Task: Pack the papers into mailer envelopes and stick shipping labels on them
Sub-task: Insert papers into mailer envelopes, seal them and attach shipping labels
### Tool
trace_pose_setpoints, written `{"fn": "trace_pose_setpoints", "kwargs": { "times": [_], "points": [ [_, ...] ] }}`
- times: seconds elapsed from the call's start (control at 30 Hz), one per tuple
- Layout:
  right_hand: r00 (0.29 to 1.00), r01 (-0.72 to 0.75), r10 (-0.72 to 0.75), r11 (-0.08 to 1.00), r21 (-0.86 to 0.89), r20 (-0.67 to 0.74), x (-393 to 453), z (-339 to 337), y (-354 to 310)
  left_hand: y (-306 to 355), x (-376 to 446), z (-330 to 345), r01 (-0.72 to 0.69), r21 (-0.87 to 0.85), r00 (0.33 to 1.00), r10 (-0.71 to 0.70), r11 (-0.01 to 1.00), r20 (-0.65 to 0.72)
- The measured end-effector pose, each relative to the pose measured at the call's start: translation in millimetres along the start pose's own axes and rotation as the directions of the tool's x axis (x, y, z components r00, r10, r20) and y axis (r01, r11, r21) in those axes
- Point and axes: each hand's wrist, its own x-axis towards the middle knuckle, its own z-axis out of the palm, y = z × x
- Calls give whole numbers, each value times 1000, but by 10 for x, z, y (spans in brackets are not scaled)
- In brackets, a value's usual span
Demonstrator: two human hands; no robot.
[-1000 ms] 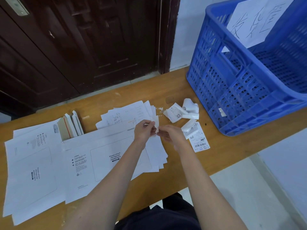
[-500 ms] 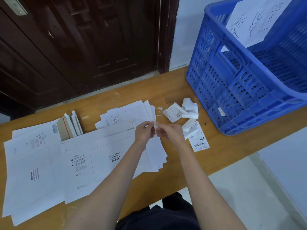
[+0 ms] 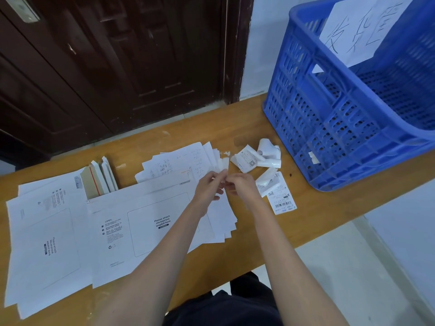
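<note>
Head view: I note the white strip (image 3: 223,164) now stands higher than a second ago, pinched by left hand (image 3: 209,186) and right hand (image 3: 242,184); label peeling apparently proceeds.

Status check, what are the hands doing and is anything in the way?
Both hands, left and right, pinch a label above the mailer. Label not stuck yet. Nothing on the waybill box.

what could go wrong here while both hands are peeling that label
The label, pinched between left hand and right hand, is small and limp; it may curl and stick to itself. Loose backing scraps lie beside a flat barcode label, easy to confuse. The envelope lies unheld and may slide.
</note>
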Motion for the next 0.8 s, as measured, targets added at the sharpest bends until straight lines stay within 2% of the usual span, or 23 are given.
{"fn": "trace_pose_setpoints", "kwargs": {
  "times": [0.1, 0.3, 0.4, 0.5, 0.57, 0.67, 0.73, 0.8],
  "points": [
    [999, -1, 2, 1000, -17, 34, -12, 13, 10, 13, -19, 17, -56, 55, 998, 54, 997, 44],
    [998, -22, 20, 999, 35, 56, -38, -8, -11, 44, -13, 34, -46, 82, 997, 40, 996, 70],
    [996, -86, 77, 973, 213, 50, -22, -12, 30, 67, -35, 6, 24, -97, 993, -13, 995, 113],
    [987, -153, 112, 871, 467, 115, 20, 0, 89, 91, -69, -47, 105, -322, 982, -46, 941, 186],
    [984, -170, 112, 824, 540, 138, 26, 2, 97, 99, -88, -62, 126, -382, 971, -36, 915, 235],
    [983, -182, 145, 860, 477, 115, 4, 4, 64, 107, -113, -41, 90, -250, 976, -35, 964, 215],
    [981, -193, 183, 933, 303, 62, 0, 14, 7, 103, -116, -18, 53, -113, 982, -31, 992, 187],
    [985, -160, 166, 979, 124, -43, 8, 44, -44, 98, -119, 6, 41, -93, 987, -26, 995, 161]
  ]
}}
